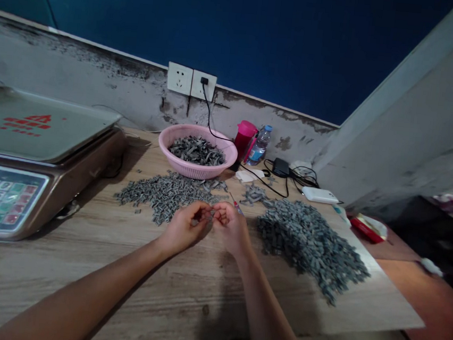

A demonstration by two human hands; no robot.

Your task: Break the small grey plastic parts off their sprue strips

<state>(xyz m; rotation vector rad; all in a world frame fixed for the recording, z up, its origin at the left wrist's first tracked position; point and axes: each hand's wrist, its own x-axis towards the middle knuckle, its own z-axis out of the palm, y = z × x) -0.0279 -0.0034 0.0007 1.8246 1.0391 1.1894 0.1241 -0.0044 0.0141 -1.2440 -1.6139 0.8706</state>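
Note:
My left hand [186, 226] and my right hand [229, 226] meet over the middle of the wooden table [127, 283], fingers pinched together round a small grey part [209, 215] held between them. My right hand also grips a thin tool with a red handle [238, 207]. A loose pile of small grey parts [168, 192] lies just beyond my left hand. A larger heap of grey parts [308, 241] spreads to the right of my right hand. Behind both stands a pink basket [196, 151] filled with grey strips.
A weighing scale [23, 161] with a keypad fills the left side. A pink cup [244, 138], a water bottle [259, 144], a charger with cables [280, 167] and a white box [320, 195] stand at the back right. A wall socket [190, 82] sits above the basket.

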